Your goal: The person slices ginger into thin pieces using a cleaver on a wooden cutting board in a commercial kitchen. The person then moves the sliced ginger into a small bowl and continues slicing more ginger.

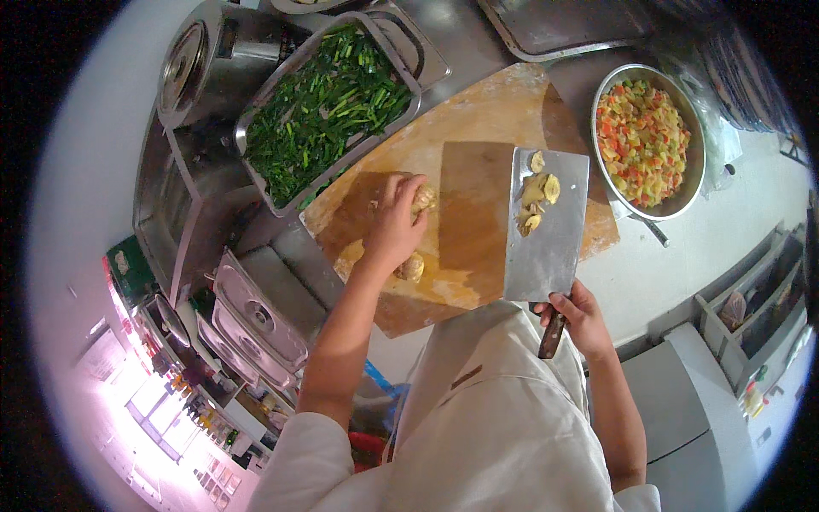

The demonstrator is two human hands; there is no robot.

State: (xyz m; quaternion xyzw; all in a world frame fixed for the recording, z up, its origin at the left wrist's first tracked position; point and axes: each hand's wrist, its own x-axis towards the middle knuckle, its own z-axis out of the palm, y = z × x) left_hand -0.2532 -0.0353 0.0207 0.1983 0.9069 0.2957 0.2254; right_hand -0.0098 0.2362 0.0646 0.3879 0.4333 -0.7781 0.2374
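My right hand [579,313] grips the dark riveted handle of a wide-bladed cleaver [555,262]. The blade lies flat over the right part of a wooden cutting board [505,102], and several pieces of what looks like ginger [532,195] rest on it. On the board's left part, my left hand [400,221] has its fingers around a knobbly piece of ginger [423,198]. Another piece of ginger [411,267] lies on the board beside my left wrist, partly behind the forearm.
Beyond the board at upper left is a metal tray of chopped green leaves [333,109]. A round metal bowl of diced vegetables [642,144] stands to the right. A lidded steel pot [185,67] is at far left, an empty-looking metal tray [563,25] at the back.
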